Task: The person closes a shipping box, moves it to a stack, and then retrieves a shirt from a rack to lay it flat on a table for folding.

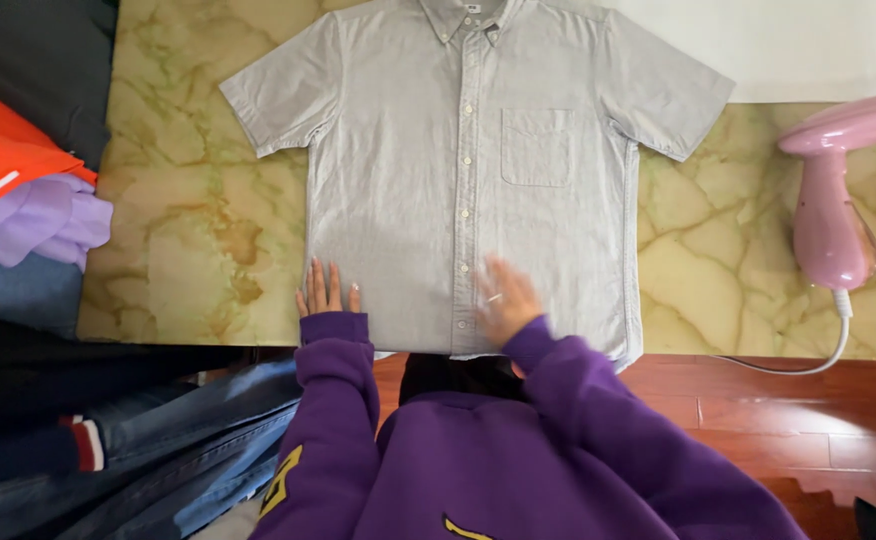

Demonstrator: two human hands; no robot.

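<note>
Fingers, left hand [326, 292]: mine lie flat and close together, tips pointing away from me, pressed on the lower left corner of the grey shirt [468, 170]; nothing is gripped.
Fingers, right hand [505, 298]: blurred in the head view; they look spread and flat on the cloth beside the button placket [465, 190], a ring showing on one. I judge nothing is held, though the blur leaves that unsure.
Shirt, position: laid face up on the marble table [208, 230], buttoned, collar [463, 18] at the far edge, hem [518, 352] at the near edge and just over it.
Shirt, long axis: runs straight away from me, from hem to collar, in line with my fingers; the short sleeves stretch to left and right.
Direction from fingers: nearly all of the garment lies ahead of my fingertips; only the hem strip lies under my palms.
Nearer hand: my right sits close to the centre line; my left sits at the side seam, partly on bare marble. The chest pocket [536, 146] lies ahead of my right hand, well apart.
Surroundings, right: a pink garment steamer [833, 215] stands on the table clear of the shirt, its white cord [818, 362] trailing off the near edge.
Surroundings, left: a heap of folded clothes [28, 200], orange, lilac and dark, lies beside the table; jeans [188, 450] lie lower by my sleeve.
</note>
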